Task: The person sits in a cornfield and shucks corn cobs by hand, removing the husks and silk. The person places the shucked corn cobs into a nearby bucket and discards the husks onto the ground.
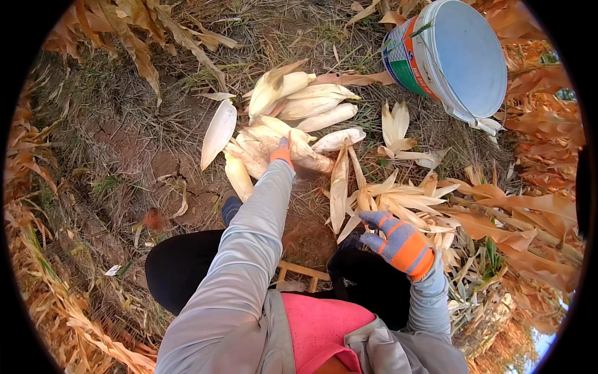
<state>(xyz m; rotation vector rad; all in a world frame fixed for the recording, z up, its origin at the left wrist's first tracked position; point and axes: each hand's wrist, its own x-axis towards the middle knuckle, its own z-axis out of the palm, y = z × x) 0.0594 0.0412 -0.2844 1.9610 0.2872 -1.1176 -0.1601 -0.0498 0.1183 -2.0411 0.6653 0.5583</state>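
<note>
My left hand, in a grey and orange glove, reaches into a pile of corn ears in pale dry husks. Its fingers are mostly hidden, so its grip on an ear cannot be made out. Several husked-over ears lie just beyond it, and another ear is on the near left side of the pile. Over the right knee, my right hand wears a matching striped glove. Its thumb and fingers are apart, with nothing visible between them. A heap of loose dry husks lies just past its fingertips.
A white plastic bucket with a printed label stands tilted at the upper right, beside dry corn stalks. One loose husk lies left of the pile. Straw covers the soil. Part of a wooden frame shows between the legs.
</note>
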